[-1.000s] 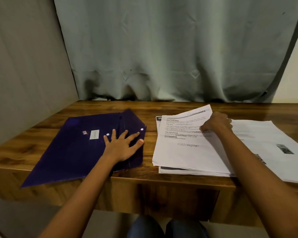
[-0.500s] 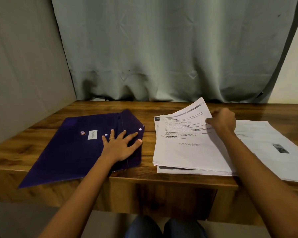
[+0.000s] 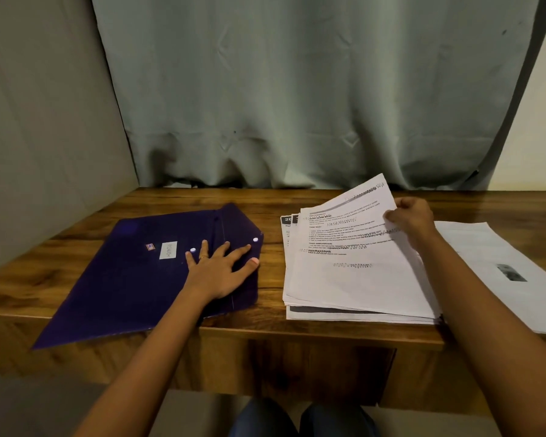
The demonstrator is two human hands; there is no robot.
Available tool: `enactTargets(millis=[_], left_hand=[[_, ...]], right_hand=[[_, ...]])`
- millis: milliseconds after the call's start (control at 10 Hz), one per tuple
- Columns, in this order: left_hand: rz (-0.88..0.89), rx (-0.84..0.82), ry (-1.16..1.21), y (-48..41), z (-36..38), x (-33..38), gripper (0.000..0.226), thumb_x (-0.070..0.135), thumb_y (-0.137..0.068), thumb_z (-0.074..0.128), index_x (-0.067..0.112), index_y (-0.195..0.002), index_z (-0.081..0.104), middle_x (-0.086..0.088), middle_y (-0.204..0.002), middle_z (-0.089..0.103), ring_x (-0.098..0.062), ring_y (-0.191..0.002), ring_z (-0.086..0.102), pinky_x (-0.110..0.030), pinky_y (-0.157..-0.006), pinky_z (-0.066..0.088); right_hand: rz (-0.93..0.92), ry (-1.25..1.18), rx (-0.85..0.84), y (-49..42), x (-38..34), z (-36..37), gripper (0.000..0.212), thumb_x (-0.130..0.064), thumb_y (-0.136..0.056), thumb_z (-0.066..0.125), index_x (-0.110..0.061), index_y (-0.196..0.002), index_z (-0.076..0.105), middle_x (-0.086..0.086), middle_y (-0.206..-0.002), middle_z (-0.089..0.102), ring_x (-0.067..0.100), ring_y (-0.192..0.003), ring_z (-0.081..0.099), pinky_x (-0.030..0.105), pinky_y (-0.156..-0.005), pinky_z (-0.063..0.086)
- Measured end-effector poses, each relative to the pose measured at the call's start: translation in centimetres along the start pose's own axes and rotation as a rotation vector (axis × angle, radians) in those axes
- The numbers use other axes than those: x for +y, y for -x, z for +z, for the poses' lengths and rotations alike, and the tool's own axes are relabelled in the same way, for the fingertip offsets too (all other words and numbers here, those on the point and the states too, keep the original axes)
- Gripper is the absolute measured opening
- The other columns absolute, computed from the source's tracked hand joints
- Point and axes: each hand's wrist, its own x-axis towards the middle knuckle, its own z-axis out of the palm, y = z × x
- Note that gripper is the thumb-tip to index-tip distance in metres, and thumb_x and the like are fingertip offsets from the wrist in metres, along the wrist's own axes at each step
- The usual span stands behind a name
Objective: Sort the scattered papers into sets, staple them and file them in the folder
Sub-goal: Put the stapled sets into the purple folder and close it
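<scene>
Right hand (image 3: 412, 220) raised top sheet (image 3: 353, 279) higher; left hand (image 3: 216, 274) presses folder (image 3: 123, 279)

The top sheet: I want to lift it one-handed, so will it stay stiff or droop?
Likely floppy: the sheet curves where the right hand lifts its far corner. Probably light, since a pinch at one edge raises it. It may slide on the stack, paper on paper.

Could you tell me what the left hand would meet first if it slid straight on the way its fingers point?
The left hand lies flat on the purple folder, so it would likely cross the flap, then bare table, and first meet the curtain; depth is unclear.
</scene>
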Motion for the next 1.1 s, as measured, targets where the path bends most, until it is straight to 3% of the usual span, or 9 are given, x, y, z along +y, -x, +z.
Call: enactTargets(millis=[200,400,500,600,700,800,900,1000,1100], left_hand=[[0.003,-0.002,0.0,0.0,-0.1,0.1,0.064,0.074,-0.087,0.017,0.051,-0.147,0.017,0.002,-0.161,0.01,-0.036,-0.147,-0.008,-0.061,-0.113,-0.008],[0.002,-0.005,0.0,0.0,-0.1,0.0,0.063,0.074,-0.087,0.018,0.052,-0.147,0.016,0.002,-0.161,0.01,-0.036,-0.146,-0.007,-0.061,-0.113,-0.008],[-0.001,-0.013,-0.003,0.0,-0.2,0.1,0.064,0.075,-0.087,0.017,0.052,-0.146,0.016,0.002,-0.161,0.009,-0.036,-0.146,-0.007,-0.061,-0.113,-0.008],[-0.006,-0.013,-0.007,0.0,-0.2,0.1,0.065,0.076,-0.086,0.018,0.052,-0.146,0.016,0.002,-0.161,0.009,-0.036,-0.146,-0.007,-0.061,-0.113,-0.008],[-0.005,-0.011,-0.007,0.0,-0.1,0.0,0.066,0.076,-0.085,0.018,0.052,-0.146,0.016,0.002,-0.161,0.009,-0.036,-0.147,-0.007,-0.061,-0.113,-0.008],[-0.005,-0.008,0.001,0.0,0.0,0.0,0.067,0.077,-0.084,0.018,0.052,-0.146,0.017,0.002,-0.161,0.01,-0.036,-0.147,-0.007,-0.061,-0.113,-0.008],[-0.008,-0.011,0.001,0.0,-0.1,0.0,0.069,0.078,-0.083,0.017,0.052,-0.146,0.016,0.002,-0.161,0.01,-0.036,-0.147,-0.007,-0.061,-0.113,-0.009],[-0.008,-0.01,0.007,0.0,-0.1,0.0,0.068,0.078,-0.083,0.018,0.052,-0.146,0.017,0.003,-0.161,0.01,-0.035,-0.147,-0.008,-0.061,-0.113,-0.009],[-0.009,-0.014,0.006,0.1,-0.1,0.1,0.072,0.08,-0.079,0.015,0.052,-0.146,0.016,0.003,-0.161,0.01,-0.035,-0.147,-0.008,-0.061,-0.113,-0.009]], right_hand=[[-0.179,0.018,0.105,0.7,0.2,-0.2,0.022,-0.008,-0.086,0.068,-0.003,-0.107,0.07,0.013,-0.107,0.07,0.027,-0.094,0.063,0.031,-0.085,0.048],[-0.391,-0.034,0.195,1.7,-0.5,0.0,0.021,-0.016,-0.089,0.065,-0.002,-0.105,0.069,0.01,-0.098,0.069,0.017,-0.085,0.061,0.016,-0.073,0.044],[-0.44,-0.07,0.21,1.7,-1.0,-0.4,0.021,-0.018,-0.093,0.059,-0.004,-0.108,0.063,0.006,-0.101,0.066,0.016,-0.088,0.06,0.022,-0.076,0.048],[-0.384,-0.09,0.124,1.2,-1.3,-0.8,0.018,-0.016,-0.095,0.054,-0.008,-0.112,0.056,0.001,-0.106,0.062,0.018,-0.095,0.061,0.032,-0.084,0.052],[-0.253,-0.087,0.026,0.8,-1.3,-0.8,0.016,-0.01,-0.094,0.054,-0.008,-0.11,0.054,0.008,-0.111,0.064,0.025,-0.1,0.062,0.041,-0.089,0.052],[-0.051,-0.094,-0.132,0.8,-1.3,-1.0,0.025,-0.003,-0.09,0.06,0.002,-0.115,0.056,0.013,-0.116,0.064,0.026,-0.097,0.061,0.04,-0.086,0.049],[0.143,-0.006,-0.37,1.0,-1.3,-1.2,0.031,0.004,-0.083,0.066,0.002,-0.113,0.058,0.006,-0.114,0.062,0.028,-0.097,0.061,0.038,-0.083,0.048],[0.225,-0.007,-0.398,0.6,-0.8,-1.0,0.041,0.014,-0.081,0.063,0.003,-0.12,0.056,0.011,-0.123,0.062,0.035,-0.104,0.062,0.039,-0.082,0.05],[0.179,0.003,-0.283,0.4,-0.4,-0.7,0.04,0.011,-0.08,0.067,-0.001,-0.118,0.06,0.01,-0.118,0.065,0.035,-0.099,0.064,0.041,-0.084,0.053]])
